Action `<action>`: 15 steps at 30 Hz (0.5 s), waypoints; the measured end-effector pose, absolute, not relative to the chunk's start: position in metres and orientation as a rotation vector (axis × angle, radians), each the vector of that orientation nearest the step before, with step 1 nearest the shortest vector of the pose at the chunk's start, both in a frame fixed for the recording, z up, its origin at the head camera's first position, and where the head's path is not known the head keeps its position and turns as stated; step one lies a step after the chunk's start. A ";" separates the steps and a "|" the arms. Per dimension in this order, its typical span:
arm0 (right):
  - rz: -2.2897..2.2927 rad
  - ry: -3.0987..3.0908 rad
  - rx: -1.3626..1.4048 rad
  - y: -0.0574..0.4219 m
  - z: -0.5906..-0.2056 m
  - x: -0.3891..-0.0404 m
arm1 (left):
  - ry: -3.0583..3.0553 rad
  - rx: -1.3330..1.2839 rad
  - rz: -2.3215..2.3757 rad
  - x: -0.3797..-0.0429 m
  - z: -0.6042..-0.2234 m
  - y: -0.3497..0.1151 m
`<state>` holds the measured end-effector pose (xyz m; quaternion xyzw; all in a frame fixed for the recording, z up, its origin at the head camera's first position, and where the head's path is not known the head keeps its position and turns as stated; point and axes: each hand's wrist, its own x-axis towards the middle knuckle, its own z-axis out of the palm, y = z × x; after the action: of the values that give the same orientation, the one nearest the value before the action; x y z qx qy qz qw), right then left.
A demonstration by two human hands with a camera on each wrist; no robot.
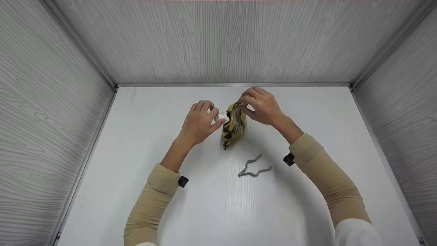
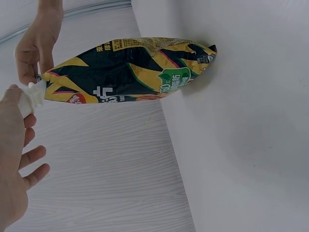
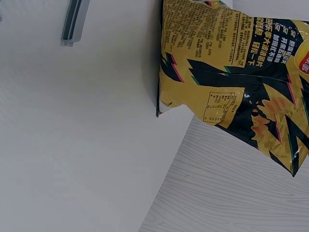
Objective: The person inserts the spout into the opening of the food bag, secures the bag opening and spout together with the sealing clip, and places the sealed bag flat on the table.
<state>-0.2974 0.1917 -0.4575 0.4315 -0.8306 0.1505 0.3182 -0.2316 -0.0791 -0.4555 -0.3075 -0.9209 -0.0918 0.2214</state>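
Note:
A yellow and black snack bag (image 1: 235, 123) (image 2: 130, 70) (image 3: 231, 63) stands upright on the white table, its lower end touching the surface. My right hand (image 1: 262, 105) (image 2: 38, 43) pinches the bag's upper edge. At the bag's top left, my left hand (image 1: 201, 121) (image 2: 12, 159) holds a small white object (image 1: 221, 117) (image 2: 30, 100) between thumb and index finger; its exact kind is unclear. The other left fingers are loosely bent. A grey bag clip (image 1: 252, 174) lies spread in a V nearer to me; part of this clip (image 3: 76, 21) shows in the right wrist view.
The white table (image 1: 136, 143) is bounded by a grey wood-grain back wall (image 1: 225, 41) and side walls (image 1: 41, 112). A metal strip (image 1: 170, 84) runs along the table's back edge.

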 end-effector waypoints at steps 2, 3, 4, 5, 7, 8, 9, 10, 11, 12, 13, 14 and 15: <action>0.395 -2.189 1.133 0.192 -0.456 -0.297 | -2.547 -0.850 -0.260 -0.232 -0.454 -0.078; 0.395 -2.192 1.132 0.191 -0.456 -0.297 | -2.547 -0.852 -0.260 -0.233 -0.454 -0.078; 0.395 -2.193 1.130 0.191 -0.456 -0.297 | -2.547 -0.853 -0.262 -0.233 -0.454 -0.077; 0.397 -2.194 1.130 0.192 -0.455 -0.297 | -2.546 -0.855 -0.261 -0.233 -0.453 -0.077; 0.399 -2.195 1.128 0.192 -0.455 -0.297 | -2.546 -0.857 -0.261 -0.233 -0.453 -0.077; 0.402 -2.195 1.128 0.192 -0.455 -0.297 | -2.548 -0.858 -0.261 -0.234 -0.453 -0.076; 0.403 -2.194 1.129 0.192 -0.455 -0.297 | -2.549 -0.859 -0.261 -0.234 -0.453 -0.076; 0.401 -2.193 1.130 0.192 -0.455 -0.297 | -2.551 -0.859 -0.262 -0.234 -0.453 -0.076; 0.400 -2.192 1.131 0.192 -0.455 -0.297 | -2.552 -0.859 -0.264 -0.234 -0.452 -0.075; 0.398 -2.192 1.131 0.192 -0.456 -0.297 | -2.554 -0.859 -0.264 -0.234 -0.452 -0.075; 0.396 -2.192 1.132 0.192 -0.456 -0.297 | -2.554 -0.859 -0.260 -0.233 -0.452 -0.075; 0.396 -2.191 1.133 0.192 -0.456 -0.297 | -2.553 -0.858 -0.254 -0.233 -0.452 -0.074; 0.394 -2.190 1.133 0.192 -0.456 -0.297 | -2.551 -0.855 -0.244 -0.233 -0.452 -0.074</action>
<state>-0.2969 0.1919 -0.4560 0.4305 -0.8318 0.1495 0.3169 -0.2332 -0.0740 -0.4519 -0.3089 -0.9215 -0.0883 0.2184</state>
